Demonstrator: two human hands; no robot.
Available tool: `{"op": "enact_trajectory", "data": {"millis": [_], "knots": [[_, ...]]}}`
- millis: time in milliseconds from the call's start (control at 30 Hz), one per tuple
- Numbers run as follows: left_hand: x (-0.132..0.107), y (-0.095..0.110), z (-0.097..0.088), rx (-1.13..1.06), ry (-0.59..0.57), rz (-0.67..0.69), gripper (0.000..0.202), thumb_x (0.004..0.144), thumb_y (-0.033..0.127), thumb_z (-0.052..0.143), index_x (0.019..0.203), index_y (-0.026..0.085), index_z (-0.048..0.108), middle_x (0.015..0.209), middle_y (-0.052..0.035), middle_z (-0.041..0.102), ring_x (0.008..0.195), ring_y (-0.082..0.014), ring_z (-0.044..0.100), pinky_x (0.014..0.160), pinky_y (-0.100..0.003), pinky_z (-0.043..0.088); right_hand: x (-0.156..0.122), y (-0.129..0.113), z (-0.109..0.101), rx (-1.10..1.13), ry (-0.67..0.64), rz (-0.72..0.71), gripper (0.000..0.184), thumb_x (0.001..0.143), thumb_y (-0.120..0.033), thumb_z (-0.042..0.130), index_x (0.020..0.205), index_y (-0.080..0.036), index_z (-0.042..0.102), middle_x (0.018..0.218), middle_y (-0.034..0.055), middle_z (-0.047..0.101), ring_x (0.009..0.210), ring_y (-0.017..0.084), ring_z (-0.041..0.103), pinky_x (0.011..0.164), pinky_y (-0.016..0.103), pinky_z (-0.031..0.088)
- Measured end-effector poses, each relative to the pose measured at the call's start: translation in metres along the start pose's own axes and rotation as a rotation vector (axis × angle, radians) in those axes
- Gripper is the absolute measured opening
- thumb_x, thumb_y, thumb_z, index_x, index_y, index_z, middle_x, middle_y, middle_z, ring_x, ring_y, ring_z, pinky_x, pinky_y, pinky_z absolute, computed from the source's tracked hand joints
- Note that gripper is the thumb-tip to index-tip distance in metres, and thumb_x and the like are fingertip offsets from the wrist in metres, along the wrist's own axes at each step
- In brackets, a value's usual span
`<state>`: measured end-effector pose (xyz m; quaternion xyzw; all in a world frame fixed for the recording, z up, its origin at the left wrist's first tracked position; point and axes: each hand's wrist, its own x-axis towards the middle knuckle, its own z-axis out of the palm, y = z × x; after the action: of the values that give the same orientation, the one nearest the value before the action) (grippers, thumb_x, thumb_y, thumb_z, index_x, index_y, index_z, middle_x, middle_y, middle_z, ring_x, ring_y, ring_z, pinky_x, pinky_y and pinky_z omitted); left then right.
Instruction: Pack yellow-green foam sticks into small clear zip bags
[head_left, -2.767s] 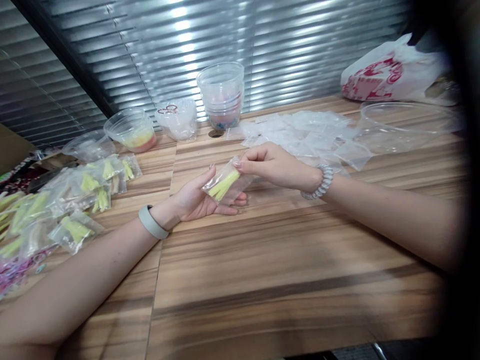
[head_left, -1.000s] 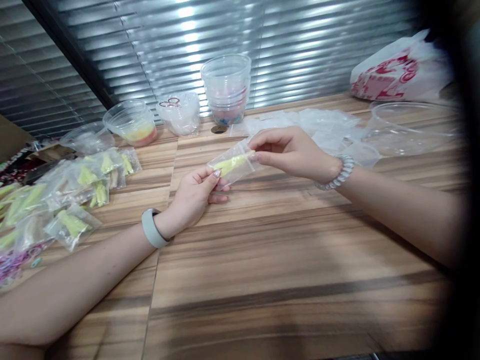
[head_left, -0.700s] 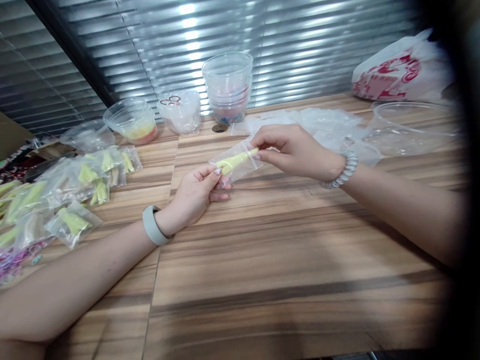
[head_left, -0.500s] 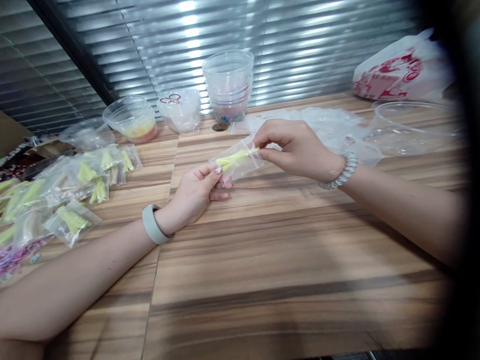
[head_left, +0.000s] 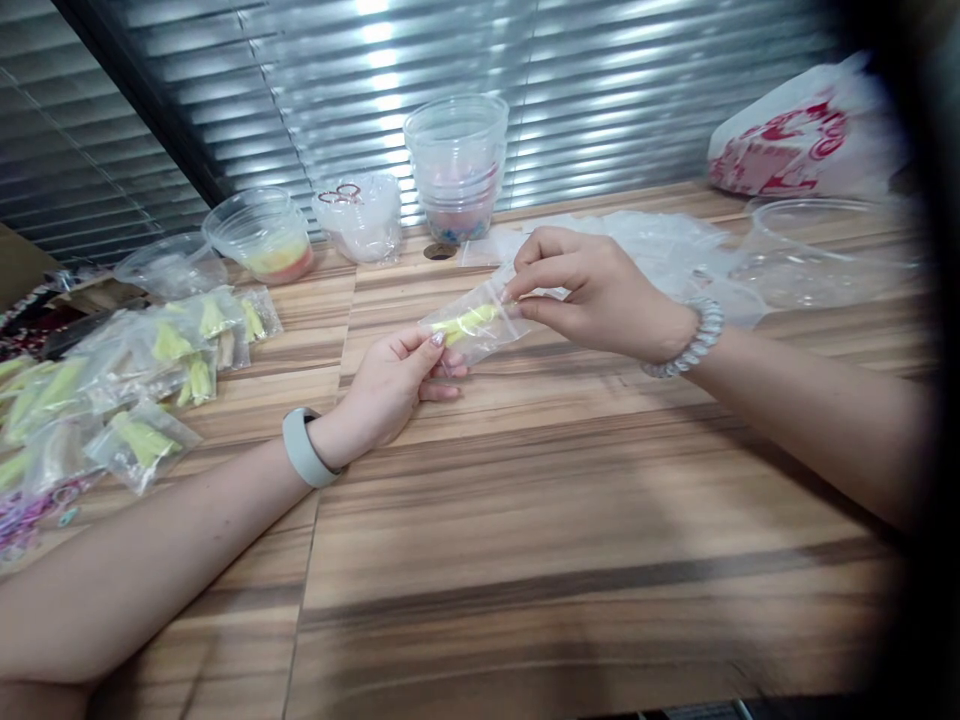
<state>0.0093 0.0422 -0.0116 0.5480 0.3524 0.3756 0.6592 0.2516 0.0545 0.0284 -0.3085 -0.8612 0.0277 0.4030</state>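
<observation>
A small clear plastic bag (head_left: 471, 325) with yellow-green pieces inside hangs between both hands above the wooden table (head_left: 570, 520). My left hand (head_left: 390, 390), with a grey wristband, pinches the bag's lower left corner between thumb and fingers. My right hand (head_left: 592, 290), wearing a clear coil bracelet, pinches the bag's upper right edge with fingertips closed. Both hands are closed on the same bag.
Several filled bags of yellow-green pieces (head_left: 142, 370) lie at the left. Behind stand a stack of clear cups (head_left: 456, 160), a tub with a yellow-red layer (head_left: 262, 235) and a bag of rings (head_left: 358, 212). Empty clear bags (head_left: 660, 250), a clear bowl (head_left: 825, 250) and a red-white sack (head_left: 787, 140) sit right.
The bag went from lying on my left palm to being held at both ends. Over the last second my right fingers shifted slightly along its upper edge.
</observation>
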Motion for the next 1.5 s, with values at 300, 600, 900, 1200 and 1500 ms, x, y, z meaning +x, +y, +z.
{"op": "enact_trajectory", "data": {"millis": [300, 600, 900, 1200, 1500], "knots": [[-0.002, 0.006, 0.004, 0.09, 0.043, -0.097, 0.035, 0.084, 0.046, 0.064, 0.094, 0.012, 0.063, 0.086, -0.0069, 0.067, 0.082, -0.0172, 0.068, 0.058, -0.02, 0.057, 0.004, -0.005, -0.001, -0.047, -0.035, -0.087, 0.01, 0.086, -0.023, 0.058, 0.085, -0.02, 0.068, 0.092, 0.006, 0.056, 0.086, 0.017, 0.054, 0.075, 0.034, 0.046], [-0.002, 0.008, 0.004, 0.101, 0.035, -0.139, 0.037, 0.082, 0.045, 0.067, 0.099, 0.012, 0.067, 0.089, -0.0104, 0.07, 0.084, -0.0204, 0.069, 0.057, -0.019, 0.056, 0.004, -0.013, -0.001, -0.052, -0.047, -0.003, 0.011, 0.085, -0.028, 0.059, 0.082, -0.023, 0.069, 0.092, 0.0046, 0.057, 0.085, 0.017, 0.054, 0.073, 0.033, 0.047], [-0.003, 0.01, 0.006, 0.107, 0.024, -0.118, 0.04, 0.079, 0.046, 0.069, 0.098, 0.011, 0.067, 0.083, -0.0095, 0.069, 0.08, -0.0192, 0.069, 0.055, -0.019, 0.055, 0.003, -0.01, 0.004, 0.039, -0.03, -0.009, 0.009, 0.082, -0.026, 0.062, 0.078, -0.023, 0.069, 0.094, 0.0052, 0.057, 0.086, 0.017, 0.056, 0.074, 0.035, 0.048], [-0.003, 0.01, 0.006, 0.104, 0.02, -0.114, 0.038, 0.079, 0.045, 0.069, 0.095, 0.01, 0.067, 0.085, -0.0103, 0.069, 0.081, -0.0202, 0.069, 0.054, -0.018, 0.055, -0.001, -0.014, 0.013, 0.185, 0.002, 0.121, 0.007, 0.078, -0.021, 0.062, 0.073, -0.02, 0.066, 0.09, 0.0046, 0.058, 0.084, 0.018, 0.057, 0.077, 0.036, 0.048], [0.0, 0.007, 0.003, 0.106, 0.025, -0.128, 0.034, 0.08, 0.043, 0.068, 0.092, 0.011, 0.066, 0.082, -0.0088, 0.068, 0.079, -0.0189, 0.069, 0.053, -0.018, 0.055, -0.005, -0.015, 0.018, 0.243, 0.019, 0.183, 0.006, 0.076, -0.018, 0.062, 0.07, -0.018, 0.064, 0.089, 0.0041, 0.058, 0.081, 0.017, 0.057, 0.074, 0.034, 0.046]]}}
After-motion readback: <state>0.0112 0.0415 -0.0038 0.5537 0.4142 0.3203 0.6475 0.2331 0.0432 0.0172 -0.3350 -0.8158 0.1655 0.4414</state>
